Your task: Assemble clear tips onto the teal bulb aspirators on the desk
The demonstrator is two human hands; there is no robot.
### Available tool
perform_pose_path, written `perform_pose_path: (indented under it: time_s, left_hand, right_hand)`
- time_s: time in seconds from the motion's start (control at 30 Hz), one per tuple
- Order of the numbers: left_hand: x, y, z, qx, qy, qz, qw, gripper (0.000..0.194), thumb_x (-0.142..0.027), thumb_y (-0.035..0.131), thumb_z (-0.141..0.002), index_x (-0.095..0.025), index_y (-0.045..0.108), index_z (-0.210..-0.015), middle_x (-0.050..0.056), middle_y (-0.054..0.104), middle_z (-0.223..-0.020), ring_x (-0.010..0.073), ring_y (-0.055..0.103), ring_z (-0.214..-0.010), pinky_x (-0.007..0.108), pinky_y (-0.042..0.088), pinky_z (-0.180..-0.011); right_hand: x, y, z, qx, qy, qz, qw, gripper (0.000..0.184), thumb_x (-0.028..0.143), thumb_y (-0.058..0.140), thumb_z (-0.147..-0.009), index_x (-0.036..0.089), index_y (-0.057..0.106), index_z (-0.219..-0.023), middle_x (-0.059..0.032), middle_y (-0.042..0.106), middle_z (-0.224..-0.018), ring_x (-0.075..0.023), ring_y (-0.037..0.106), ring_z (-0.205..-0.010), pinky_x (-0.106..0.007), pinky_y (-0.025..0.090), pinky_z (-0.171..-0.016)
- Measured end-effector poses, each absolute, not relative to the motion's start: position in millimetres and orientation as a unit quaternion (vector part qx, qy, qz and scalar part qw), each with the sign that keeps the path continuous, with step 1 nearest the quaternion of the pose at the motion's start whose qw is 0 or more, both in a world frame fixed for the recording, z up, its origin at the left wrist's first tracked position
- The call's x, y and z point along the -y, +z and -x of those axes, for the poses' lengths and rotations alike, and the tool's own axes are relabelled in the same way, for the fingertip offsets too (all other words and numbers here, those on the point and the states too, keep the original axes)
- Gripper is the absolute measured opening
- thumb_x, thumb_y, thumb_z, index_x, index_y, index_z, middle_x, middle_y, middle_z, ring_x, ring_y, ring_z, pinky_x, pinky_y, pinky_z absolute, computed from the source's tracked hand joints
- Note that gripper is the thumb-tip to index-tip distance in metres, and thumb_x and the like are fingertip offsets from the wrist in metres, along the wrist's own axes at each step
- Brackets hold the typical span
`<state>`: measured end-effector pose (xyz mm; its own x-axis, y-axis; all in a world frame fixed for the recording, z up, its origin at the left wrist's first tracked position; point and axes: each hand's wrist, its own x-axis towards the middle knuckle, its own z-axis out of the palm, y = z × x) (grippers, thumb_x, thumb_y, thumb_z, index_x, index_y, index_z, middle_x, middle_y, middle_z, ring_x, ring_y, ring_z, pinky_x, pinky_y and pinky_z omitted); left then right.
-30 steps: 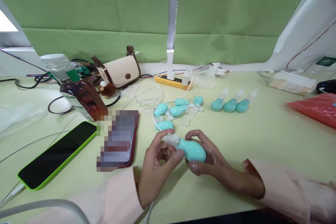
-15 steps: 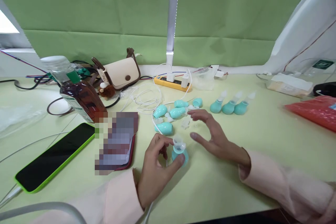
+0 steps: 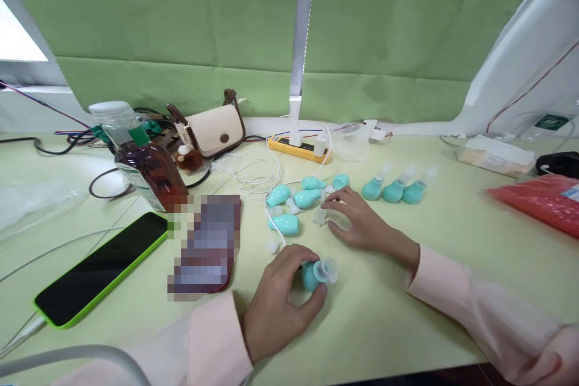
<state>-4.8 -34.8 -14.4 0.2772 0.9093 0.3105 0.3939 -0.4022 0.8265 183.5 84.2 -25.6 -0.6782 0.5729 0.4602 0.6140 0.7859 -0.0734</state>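
Observation:
My left hand (image 3: pixel 289 304) grips a teal squeeze bulb (image 3: pixel 310 276) between thumb and fingers. A clear flared plastic piece (image 3: pixel 329 270) sits on the bulb's mouth, tilted to the right. My right hand (image 3: pixel 357 220) reaches over small clear plastic parts (image 3: pixel 320 217), its thumb and index finger apart on either side of one; whether they touch it I cannot tell. Several loose teal bulbs (image 3: pixel 284 225) lie left of and beyond my right hand, with clear pieces among them. Beyond my right wrist stand three teal bulbs with clear pointed nozzles (image 3: pixel 392 189).
A black phone in a green case (image 3: pixel 102 271) and a blurred phone (image 3: pixel 208 247) lie at left. Behind them are a bottle of dark liquid (image 3: pixel 151 172) and a cream bag (image 3: pixel 215 129). A yellow power strip (image 3: pixel 298 149) and red package (image 3: pixel 538 199) lie farther off.
My left hand has turned the bulb so its clear mouth faces right. My right hand has moved left and down to the clear parts, its fingers closer together. The view has shifted slightly.

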Motion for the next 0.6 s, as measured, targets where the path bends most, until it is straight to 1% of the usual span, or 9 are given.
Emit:
perform_pose_path:
  time_s: [0.07, 0.17, 0.33, 0.5, 0.6]
  left_hand:
    - [34, -15, 5, -0.448, 0.402, -0.73, 0.323, 0.018, -0.01, 0.049, -0.07, -0.017, 0.048, -0.086, 0.004, 0.052, -0.085, 0.0153, 0.049, -0.079, 0.027, 0.039, -0.072]
    - [34, -15, 4, -0.449, 0.399, -0.728, 0.33, 0.02, -0.011, 0.05, -0.069, -0.017, 0.048, -0.088, 0.003, 0.053, -0.087, 0.015, 0.049, -0.079, 0.026, 0.04, -0.072]
    - [35, -16, 5, -0.451, 0.392, -0.729, 0.334, 0.02, -0.012, 0.05, -0.07, -0.017, 0.048, -0.089, 0.003, 0.053, -0.086, 0.015, 0.05, -0.078, 0.026, 0.04, -0.071]
    - [35, -16, 6, -0.454, 0.388, -0.729, 0.335, 0.02, -0.012, 0.05, -0.07, -0.017, 0.047, -0.09, 0.002, 0.053, -0.086, 0.015, 0.049, -0.078, 0.026, 0.039, -0.072]
    - [36, -17, 5, -0.451, 0.389, -0.73, 0.336, 0.021, -0.012, 0.049, -0.071, -0.018, 0.046, -0.09, 0.002, 0.052, -0.087, 0.0149, 0.049, -0.079, 0.026, 0.039, -0.072]
  right_hand:
    - [-82, -26, -182, 0.92, -0.057, 0.324, 0.215, 0.033, 0.019, 0.049, -0.071, 0.019, 0.05, -0.104, -0.0097, 0.047, -0.095, -0.0233, 0.041, -0.089, -0.04, 0.037, -0.072]
    - [-80, -26, -181, 0.919, -0.072, 0.334, 0.195, 0.032, 0.02, 0.048, -0.073, 0.021, 0.052, -0.105, -0.0096, 0.045, -0.092, -0.0231, 0.04, -0.087, -0.04, 0.037, -0.069]
    - [-85, -23, -185, 0.91, -0.077, 0.347, 0.215, 0.033, 0.021, 0.049, -0.072, 0.019, 0.051, -0.106, -0.0101, 0.046, -0.093, -0.0235, 0.04, -0.088, -0.039, 0.038, -0.07]
    - [-99, -22, -198, 0.889, -0.061, 0.368, 0.265, 0.021, 0.018, 0.049, -0.07, 0.017, 0.055, -0.09, -0.0087, 0.05, -0.085, -0.022, 0.044, -0.082, -0.036, 0.04, -0.067]
    - [-105, -24, -203, 0.884, -0.049, 0.375, 0.276, 0.017, 0.017, 0.05, -0.069, 0.017, 0.055, -0.085, -0.0076, 0.05, -0.081, -0.0207, 0.045, -0.078, -0.035, 0.041, -0.067]
